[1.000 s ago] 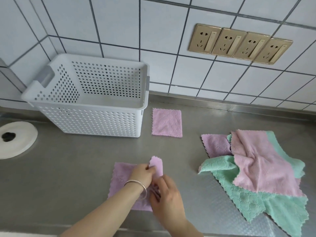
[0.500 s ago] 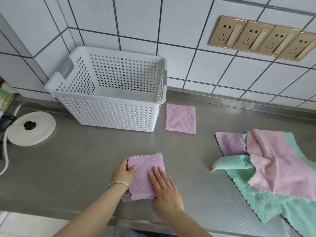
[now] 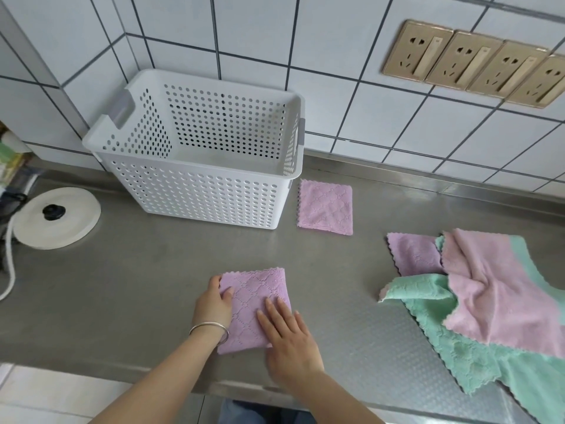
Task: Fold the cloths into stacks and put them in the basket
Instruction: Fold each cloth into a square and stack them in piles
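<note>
A folded purple cloth [image 3: 258, 296] lies on the steel counter [image 3: 137, 286] in front of me. My left hand [image 3: 213, 304] grips its left edge, thumb on top. My right hand [image 3: 287, 335] presses flat on its lower right part with straight fingers. A second folded purple cloth [image 3: 326, 207] lies just right of the white perforated basket [image 3: 201, 197], which looks empty. At the right sits a loose pile of cloths: a pink one [image 3: 495, 289] on top, green ones [image 3: 443, 341] under it, a purple one [image 3: 412, 254] at the pile's back left.
A white round lid with a black knob [image 3: 56, 217] lies at the far left beside a white cord [image 3: 10, 258]. Several gold wall sockets [image 3: 477, 65] are set in the tiled wall. The counter's front edge runs just below my wrists.
The cloth went from half-folded with a corner lifted to a flat folded square. My right hand now lies flat on it. The view shifted left and closer.
</note>
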`<action>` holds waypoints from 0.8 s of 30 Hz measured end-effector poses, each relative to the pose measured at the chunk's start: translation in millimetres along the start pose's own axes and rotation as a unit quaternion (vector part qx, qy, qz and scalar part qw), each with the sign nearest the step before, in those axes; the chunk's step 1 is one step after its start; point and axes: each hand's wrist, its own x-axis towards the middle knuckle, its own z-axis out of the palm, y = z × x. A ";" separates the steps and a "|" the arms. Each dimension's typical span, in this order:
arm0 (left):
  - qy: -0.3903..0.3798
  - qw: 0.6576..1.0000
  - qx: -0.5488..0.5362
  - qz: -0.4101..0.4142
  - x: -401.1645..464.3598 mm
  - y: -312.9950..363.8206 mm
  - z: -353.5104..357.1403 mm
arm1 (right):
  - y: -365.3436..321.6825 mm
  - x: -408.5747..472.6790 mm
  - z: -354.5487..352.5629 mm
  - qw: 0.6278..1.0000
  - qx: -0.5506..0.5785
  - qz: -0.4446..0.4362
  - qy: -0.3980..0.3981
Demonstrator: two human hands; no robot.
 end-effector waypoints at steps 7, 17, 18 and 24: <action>0.112 0.993 -0.022 0.043 -7.9 -13.8 3.0 | 5.0 -0.8 7.3 0.999 -0.035 -0.009 0.015; 0.039 0.878 0.321 0.354 -42.9 -47.9 36.3 | 28.8 6.2 2.3 0.999 -0.042 0.003 0.028; 0.029 0.875 0.335 0.348 -40.9 -52.7 38.5 | 29.3 5.1 6.3 0.999 -0.045 0.004 0.023; 0.054 0.861 0.374 0.340 -3.7 -59.2 19.7 | 10.9 23.9 8.7 0.999 -0.031 0.040 -0.003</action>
